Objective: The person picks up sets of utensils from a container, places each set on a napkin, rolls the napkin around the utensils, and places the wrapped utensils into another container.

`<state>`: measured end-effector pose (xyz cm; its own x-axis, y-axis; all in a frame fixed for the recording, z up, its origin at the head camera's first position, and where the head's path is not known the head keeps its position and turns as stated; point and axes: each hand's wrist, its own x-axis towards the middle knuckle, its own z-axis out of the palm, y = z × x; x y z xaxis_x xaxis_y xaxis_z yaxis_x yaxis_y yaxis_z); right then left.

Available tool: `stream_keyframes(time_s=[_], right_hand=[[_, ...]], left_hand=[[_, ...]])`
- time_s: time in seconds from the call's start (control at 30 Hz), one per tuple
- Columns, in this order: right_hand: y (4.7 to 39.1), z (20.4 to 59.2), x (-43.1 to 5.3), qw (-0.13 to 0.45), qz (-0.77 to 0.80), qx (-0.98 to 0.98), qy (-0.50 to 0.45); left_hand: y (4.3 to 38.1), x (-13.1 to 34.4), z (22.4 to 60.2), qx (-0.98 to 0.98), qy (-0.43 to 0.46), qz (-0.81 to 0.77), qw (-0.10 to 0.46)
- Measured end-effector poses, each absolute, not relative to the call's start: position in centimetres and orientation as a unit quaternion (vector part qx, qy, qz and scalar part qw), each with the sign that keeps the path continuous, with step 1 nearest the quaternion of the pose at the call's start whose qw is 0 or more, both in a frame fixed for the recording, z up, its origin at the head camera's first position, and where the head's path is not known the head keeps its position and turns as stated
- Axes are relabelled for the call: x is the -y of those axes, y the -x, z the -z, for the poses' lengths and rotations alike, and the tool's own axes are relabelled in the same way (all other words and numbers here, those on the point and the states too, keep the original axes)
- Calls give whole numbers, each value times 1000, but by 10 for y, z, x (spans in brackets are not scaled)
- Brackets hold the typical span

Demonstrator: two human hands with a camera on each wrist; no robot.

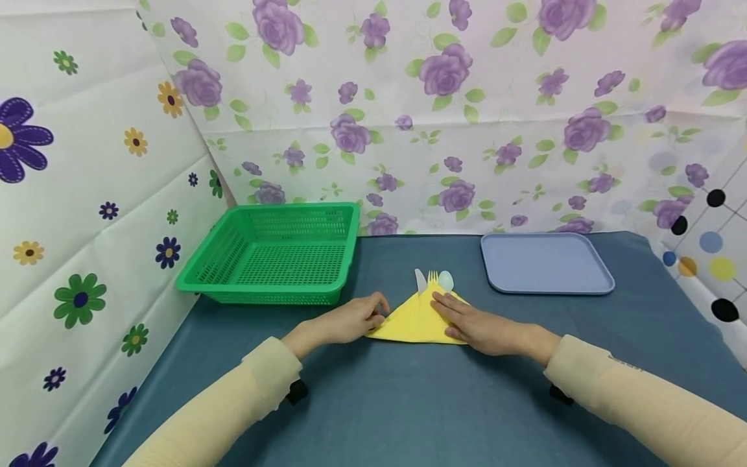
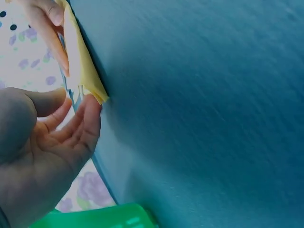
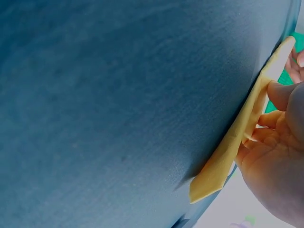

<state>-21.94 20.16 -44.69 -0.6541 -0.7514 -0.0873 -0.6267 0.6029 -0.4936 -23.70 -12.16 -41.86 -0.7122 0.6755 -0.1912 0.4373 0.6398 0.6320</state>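
The yellow napkin [image 1: 408,322] hides the handles of the knife [image 1: 421,281], fork [image 1: 432,276] and spoon [image 1: 446,280] from me. The right hand [image 1: 487,329] covers part of the napkin's right side. Whether the left hand [image 1: 346,320] pinches the left corner or merely touches it, I can't tell. The dark marking [image 1: 626,363] on the right sleeve [image 1: 648,402] is too small to read. The left wrist view's bottom edge cuts off the green basket [image 2: 95,218].

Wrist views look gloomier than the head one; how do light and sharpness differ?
Head view: bright, fairly crisp, soft shadows beside both sleeves; left wrist view: dimmer, bluish, the blue cloth soft and the left hand shaded; right wrist view: also dim and soft, dark shadow along the yellow napkin.
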Motion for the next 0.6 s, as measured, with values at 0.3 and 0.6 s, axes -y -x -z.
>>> stream_keyframes(time_s=[0.3,0.6], right_hand=[[220,449,-201,150,208,-891,375],[220,449,-202,147,212,-889,378]], left_hand=[[236,133,425,-866,-333,-295,228],[236,133,430,-885,-329,-278,176]])
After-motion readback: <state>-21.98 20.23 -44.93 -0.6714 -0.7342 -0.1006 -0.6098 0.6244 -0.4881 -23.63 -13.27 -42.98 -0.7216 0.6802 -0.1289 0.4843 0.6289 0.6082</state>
